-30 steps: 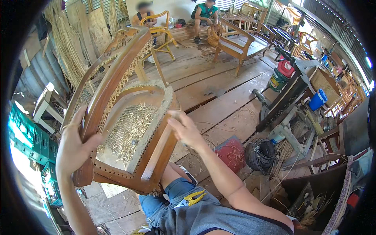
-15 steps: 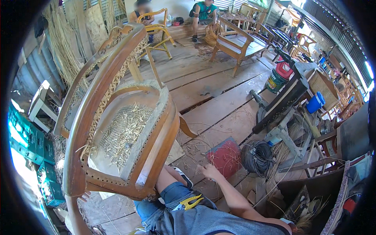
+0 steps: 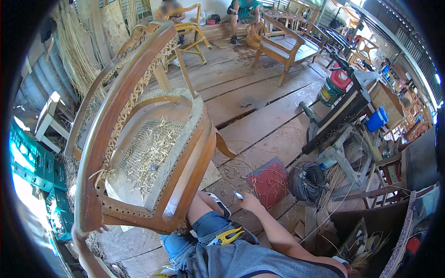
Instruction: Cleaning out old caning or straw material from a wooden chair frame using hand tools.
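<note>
The right hand (image 3: 251, 203), lower centre, grasps a small blue-white tool (image 3: 238, 195); the left hand (image 3: 79, 235), lower left by a brown wooden chair (image 3: 98, 136), is half-hidden, grip unclear.

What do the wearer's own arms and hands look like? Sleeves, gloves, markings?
No sleeves: grey sleeveless fabric top with dark edging. Right arm and visible left forearm are bare. Right hand is ungloved, no watch or band visible. Left hand is partly hidden by the brown wooden chair; no glove visible. No clear markings.
</note>
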`<state>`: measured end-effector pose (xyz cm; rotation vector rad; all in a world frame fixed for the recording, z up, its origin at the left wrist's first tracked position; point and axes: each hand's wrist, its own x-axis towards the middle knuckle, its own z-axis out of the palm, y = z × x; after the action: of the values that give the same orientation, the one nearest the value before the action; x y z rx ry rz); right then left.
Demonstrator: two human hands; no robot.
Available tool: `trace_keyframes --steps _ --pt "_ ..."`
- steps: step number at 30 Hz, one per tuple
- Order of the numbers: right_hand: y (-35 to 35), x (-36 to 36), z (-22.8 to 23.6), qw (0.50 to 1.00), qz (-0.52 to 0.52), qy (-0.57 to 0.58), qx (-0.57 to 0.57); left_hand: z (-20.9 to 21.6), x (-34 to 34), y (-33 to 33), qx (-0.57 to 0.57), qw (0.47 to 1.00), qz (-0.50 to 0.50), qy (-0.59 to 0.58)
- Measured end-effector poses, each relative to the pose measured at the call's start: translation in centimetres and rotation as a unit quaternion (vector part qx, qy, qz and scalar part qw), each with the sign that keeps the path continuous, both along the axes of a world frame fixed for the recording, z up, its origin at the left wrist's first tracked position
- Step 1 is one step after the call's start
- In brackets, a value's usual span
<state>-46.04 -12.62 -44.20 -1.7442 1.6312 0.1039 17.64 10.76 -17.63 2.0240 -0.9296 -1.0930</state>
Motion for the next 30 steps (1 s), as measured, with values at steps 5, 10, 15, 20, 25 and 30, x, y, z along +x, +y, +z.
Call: trace_keyframes --steps 5,10,15,20,25,30 --pt "1.4 0.2 1.5 0.999 0.008 -0.012 0.029 -3.8 -6.0 -1.9 0.297 0.900 -0.225 -0.227" --pt "2.0 -0.4 1.2 0.999 0.030 -0.020 0.037 -3.9 -4.3 0.0 0.266 0.923 -0.141 -0.237" --pt "1.6 -0.6 0.6 0.999 0.012 -0.040 0.026 3.4 -8.6 -1.7 -0.225 0.961 0.062 -0.150" --pt "0.6 0.3 1.2 0.996 -0.003 -0.085 -0.031 10.4 -20.1 -6.3 -0.459 0.877 0.142 -0.002" --pt "-1.3 1.1 3.6 0.986 -0.006 -0.119 -0.120 10.8 -21.3 -9.2 -0.436 0.867 0.209 -0.122" --pt "-2.9 2.2 7.7 0.944 -0.147 -0.297 -0.006 9.5 -19.4 -9.2 -0.460 0.849 0.212 -0.149"
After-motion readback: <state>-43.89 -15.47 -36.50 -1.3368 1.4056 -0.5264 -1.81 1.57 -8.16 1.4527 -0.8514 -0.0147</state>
